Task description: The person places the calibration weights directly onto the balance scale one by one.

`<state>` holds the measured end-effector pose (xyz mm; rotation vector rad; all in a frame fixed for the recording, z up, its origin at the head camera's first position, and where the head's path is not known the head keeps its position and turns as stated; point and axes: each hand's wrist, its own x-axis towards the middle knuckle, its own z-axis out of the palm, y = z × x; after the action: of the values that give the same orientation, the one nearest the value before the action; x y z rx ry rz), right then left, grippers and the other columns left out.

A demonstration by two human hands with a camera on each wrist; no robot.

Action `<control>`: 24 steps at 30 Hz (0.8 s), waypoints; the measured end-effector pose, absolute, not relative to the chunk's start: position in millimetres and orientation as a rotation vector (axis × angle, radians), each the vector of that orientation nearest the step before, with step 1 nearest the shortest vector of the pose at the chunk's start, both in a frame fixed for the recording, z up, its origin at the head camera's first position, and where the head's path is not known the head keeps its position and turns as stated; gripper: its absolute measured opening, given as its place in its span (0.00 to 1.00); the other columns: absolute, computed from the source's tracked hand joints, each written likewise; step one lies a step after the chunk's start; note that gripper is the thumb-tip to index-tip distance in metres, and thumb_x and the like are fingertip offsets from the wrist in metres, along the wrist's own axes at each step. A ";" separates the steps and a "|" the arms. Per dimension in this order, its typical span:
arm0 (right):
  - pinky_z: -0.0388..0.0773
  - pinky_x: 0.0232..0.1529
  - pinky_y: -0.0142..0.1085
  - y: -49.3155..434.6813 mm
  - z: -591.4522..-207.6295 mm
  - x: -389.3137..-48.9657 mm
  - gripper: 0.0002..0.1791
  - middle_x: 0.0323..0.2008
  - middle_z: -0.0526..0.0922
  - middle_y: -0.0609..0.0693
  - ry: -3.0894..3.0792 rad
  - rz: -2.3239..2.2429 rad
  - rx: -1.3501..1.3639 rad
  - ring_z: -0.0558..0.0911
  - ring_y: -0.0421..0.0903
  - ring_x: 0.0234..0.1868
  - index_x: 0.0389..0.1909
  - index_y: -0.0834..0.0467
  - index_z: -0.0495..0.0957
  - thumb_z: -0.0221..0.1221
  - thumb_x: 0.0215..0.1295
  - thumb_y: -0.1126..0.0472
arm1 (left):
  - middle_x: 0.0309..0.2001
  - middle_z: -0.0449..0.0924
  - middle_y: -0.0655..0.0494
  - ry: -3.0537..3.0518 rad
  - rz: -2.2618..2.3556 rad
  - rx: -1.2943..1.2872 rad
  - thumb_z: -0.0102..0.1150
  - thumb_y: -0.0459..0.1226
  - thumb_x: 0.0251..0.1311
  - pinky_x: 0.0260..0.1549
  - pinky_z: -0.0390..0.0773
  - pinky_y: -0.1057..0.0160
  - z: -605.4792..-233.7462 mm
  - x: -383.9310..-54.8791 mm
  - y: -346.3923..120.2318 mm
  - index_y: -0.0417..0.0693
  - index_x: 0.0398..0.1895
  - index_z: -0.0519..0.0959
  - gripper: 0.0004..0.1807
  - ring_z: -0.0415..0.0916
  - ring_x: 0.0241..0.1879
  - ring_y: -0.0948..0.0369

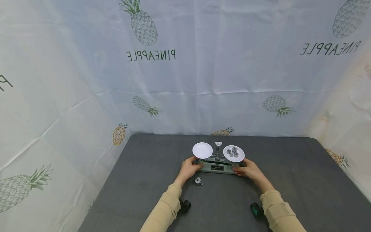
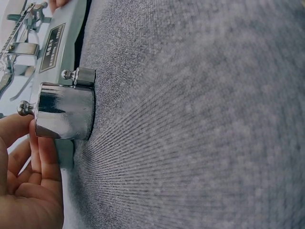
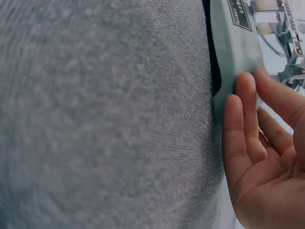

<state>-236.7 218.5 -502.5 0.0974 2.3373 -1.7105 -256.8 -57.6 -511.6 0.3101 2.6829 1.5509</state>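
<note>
A pale green balance scale (image 1: 214, 167) with two white pans stands on the grey table. Its left pan (image 1: 202, 150) is bare; the right pan (image 1: 238, 149) bears several small metal weights (image 1: 234, 152). My left hand (image 1: 188, 168) holds the left end of the scale's base, partly hidden behind a weight in the left wrist view. At the opposite end, my right hand (image 1: 248, 169) holds the base, its fingers (image 3: 233, 117) along the green side. In front of the scale stand a large shiny cylindrical weight (image 2: 66, 112) and a smaller weight (image 2: 85, 77), both knobbed.
The grey table (image 1: 139, 180) reaches back to a white curtain (image 1: 185, 74) printed with pineapples. Black devices (image 1: 184, 206) sit at the wrists beside the beige sleeves (image 1: 162, 209).
</note>
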 end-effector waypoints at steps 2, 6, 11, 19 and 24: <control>0.81 0.31 0.34 217.9 -503.3 -236.3 0.34 0.29 0.84 0.51 2.351 -1.705 0.091 0.83 0.39 0.27 0.59 0.75 0.60 0.63 0.55 0.66 | 0.22 0.83 0.50 2.683 1.551 0.316 0.63 0.38 0.53 0.22 0.73 0.70 -511.6 -256.0 -57.7 0.42 0.48 0.78 0.18 0.72 0.18 0.70; 0.81 0.32 0.34 217.2 -504.3 -235.1 0.33 0.29 0.84 0.52 2.362 -1.701 0.088 0.83 0.39 0.27 0.59 0.75 0.60 0.62 0.56 0.67 | 0.21 0.82 0.51 2.680 1.546 0.315 0.63 0.39 0.54 0.21 0.72 0.70 -510.8 -254.9 -57.9 0.43 0.49 0.78 0.19 0.71 0.18 0.70; 0.81 0.32 0.34 216.7 -505.8 -235.4 0.33 0.30 0.83 0.51 2.380 -1.691 0.082 0.82 0.37 0.27 0.61 0.73 0.59 0.61 0.57 0.66 | 0.21 0.81 0.51 2.692 1.533 0.331 0.62 0.39 0.55 0.21 0.70 0.71 -509.6 -253.9 -58.5 0.42 0.50 0.78 0.19 0.69 0.17 0.70; 0.81 0.34 0.35 215.7 -506.6 -235.2 0.34 0.35 0.83 0.57 2.404 -1.675 0.089 0.82 0.38 0.28 0.62 0.72 0.59 0.61 0.58 0.65 | 0.22 0.80 0.49 2.724 1.529 0.355 0.61 0.38 0.54 0.21 0.68 0.70 -507.4 -252.4 -56.9 0.42 0.49 0.78 0.18 0.67 0.18 0.69; 0.82 0.34 0.36 215.8 -505.7 -233.7 0.34 0.37 0.83 0.58 2.402 -1.666 0.102 0.81 0.38 0.28 0.62 0.72 0.59 0.62 0.58 0.64 | 0.21 0.79 0.49 2.736 1.529 0.393 0.62 0.38 0.54 0.20 0.68 0.71 -506.5 -251.1 -57.6 0.41 0.46 0.78 0.16 0.66 0.16 0.70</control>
<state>-233.7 215.8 -505.7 0.1022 2.4025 -1.6661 -251.1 -57.6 -506.5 0.3928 2.7357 1.5288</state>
